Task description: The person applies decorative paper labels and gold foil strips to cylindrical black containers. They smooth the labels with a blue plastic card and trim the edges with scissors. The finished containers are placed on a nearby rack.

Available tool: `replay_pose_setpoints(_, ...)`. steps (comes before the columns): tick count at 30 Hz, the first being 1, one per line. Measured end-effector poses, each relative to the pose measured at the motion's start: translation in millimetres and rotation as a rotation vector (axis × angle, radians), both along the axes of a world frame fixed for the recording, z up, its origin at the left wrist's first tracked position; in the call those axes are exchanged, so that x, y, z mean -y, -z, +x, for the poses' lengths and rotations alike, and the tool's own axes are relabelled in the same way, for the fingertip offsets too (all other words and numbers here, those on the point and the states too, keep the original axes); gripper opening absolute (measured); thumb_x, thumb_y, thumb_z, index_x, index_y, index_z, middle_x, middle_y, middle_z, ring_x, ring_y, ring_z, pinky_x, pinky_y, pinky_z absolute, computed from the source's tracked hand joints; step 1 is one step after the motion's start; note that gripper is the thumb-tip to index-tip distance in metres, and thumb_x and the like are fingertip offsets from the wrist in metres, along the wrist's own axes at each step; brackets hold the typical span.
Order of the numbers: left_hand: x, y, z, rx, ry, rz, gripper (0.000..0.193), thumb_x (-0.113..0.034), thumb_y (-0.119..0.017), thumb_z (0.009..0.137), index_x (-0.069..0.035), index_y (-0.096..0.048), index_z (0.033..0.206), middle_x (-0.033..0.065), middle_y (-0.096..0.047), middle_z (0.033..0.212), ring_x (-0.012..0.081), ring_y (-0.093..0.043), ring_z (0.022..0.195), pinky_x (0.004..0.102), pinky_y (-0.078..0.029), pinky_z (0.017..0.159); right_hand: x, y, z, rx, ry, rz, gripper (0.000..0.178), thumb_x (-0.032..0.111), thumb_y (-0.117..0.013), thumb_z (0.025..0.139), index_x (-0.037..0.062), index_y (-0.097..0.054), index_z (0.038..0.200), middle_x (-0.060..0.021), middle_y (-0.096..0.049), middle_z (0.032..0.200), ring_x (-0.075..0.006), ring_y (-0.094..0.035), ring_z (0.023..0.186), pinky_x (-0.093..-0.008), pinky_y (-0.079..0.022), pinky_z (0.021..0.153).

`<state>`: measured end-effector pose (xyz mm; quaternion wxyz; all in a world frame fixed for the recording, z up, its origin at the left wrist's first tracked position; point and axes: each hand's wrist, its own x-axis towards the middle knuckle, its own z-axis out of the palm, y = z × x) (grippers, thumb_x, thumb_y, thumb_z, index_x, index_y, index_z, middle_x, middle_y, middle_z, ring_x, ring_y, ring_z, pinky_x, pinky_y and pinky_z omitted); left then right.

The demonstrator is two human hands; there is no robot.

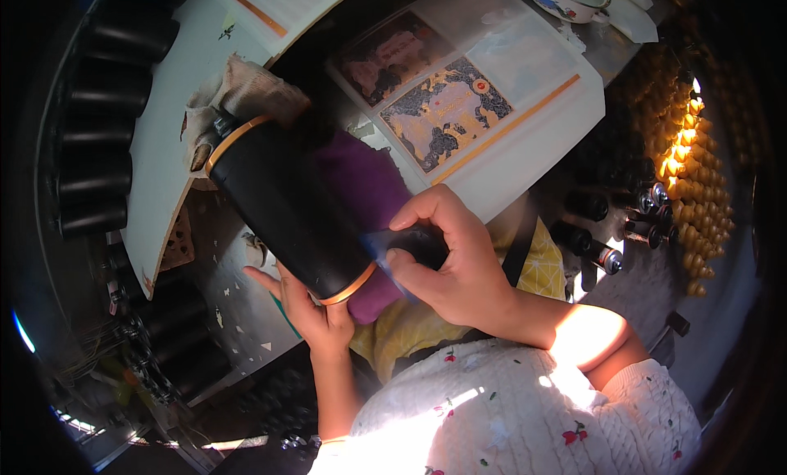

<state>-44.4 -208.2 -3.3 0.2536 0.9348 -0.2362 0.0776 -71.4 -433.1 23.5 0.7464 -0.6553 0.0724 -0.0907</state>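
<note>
A black cylinder point(287, 204) with a gold-coloured band at each end lies slantwise before me, its far end to the upper left. My left hand point(311, 311) supports its near end from below, some fingers stretched out along the underside. Between the thumb and bent fingers of my right hand point(447, 262) is a dark flat piece with a bluish edge point(379, 250); its edge is close to the cylinder's near end, and I cannot tell whether they touch. Purple cloth point(365, 176) lies under and beside the cylinder. A crumpled whitish cloth point(246, 90) sits by the far end.
A white board with printed sheets point(447, 106) lies beyond the cylinder. An enamel pot point(570, 1) stands at the far right. Black cylinders point(102, 102) line the left side. Several small dark cylinders point(594, 245) and rows of gold-coloured pieces point(697, 196) are on the right.
</note>
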Motion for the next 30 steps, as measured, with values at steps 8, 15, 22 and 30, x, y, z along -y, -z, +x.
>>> replay_pose_setpoints(8,29.5,-24.7,3.5,0.194,-0.105,0.010,0.096,-0.054,-0.070,0.085,0.006,-0.032,0.150,0.0259,-0.051,0.141,0.0385,-0.045,0.137,0.0581,0.002,0.120,2.4,1.3,-1.4,0.014,-0.029,-0.036,0.027,-0.002,-0.067,0.080,0.0015,-0.055,0.103,-0.0071,-0.057,0.096,-0.0145,-0.057,0.089,-0.0269,-0.047,0.081)
replay_pose_setpoints(15,39.9,-19.9,1.5,0.250,-0.090,-0.059,0.112,-0.069,-0.063,0.082,0.007,-0.021,0.153,0.0250,-0.031,0.156,0.0385,-0.030,0.146,0.0554,-0.003,0.121,2.9,6.8,-0.3,0.061,-0.004,-0.066,0.026,-0.004,-0.065,0.080,0.0014,-0.054,0.104,-0.0064,-0.056,0.097,-0.0126,-0.056,0.089,-0.0250,-0.045,0.082)
replay_pose_setpoints(22,21.6,-7.8,5.9,0.014,-0.096,-0.187,0.116,-0.075,-0.054,0.084,0.008,-0.013,0.154,0.0267,-0.034,0.153,0.0376,-0.034,0.143,0.0530,-0.007,0.120,10.5,-3.0,0.5,0.012,-0.048,-0.177,0.027,-0.001,-0.064,0.082,0.0020,-0.054,0.106,-0.0108,-0.059,0.101,-0.0240,-0.060,0.096,-0.0328,-0.048,0.086)
replay_pose_setpoints(30,55.1,-54.3,51.5,-0.457,-0.240,-0.933,0.111,-0.035,-0.084,0.077,-0.002,-0.013,0.156,0.0178,-0.040,0.145,0.0271,-0.044,0.131,0.0387,-0.037,0.108,36.3,-14.4,25.7,-0.159,-0.010,0.380,0.018,0.001,-0.052,0.088,0.0034,-0.056,0.105,-0.0019,-0.058,0.094,-0.0060,-0.052,0.084,-0.0223,-0.043,0.075)
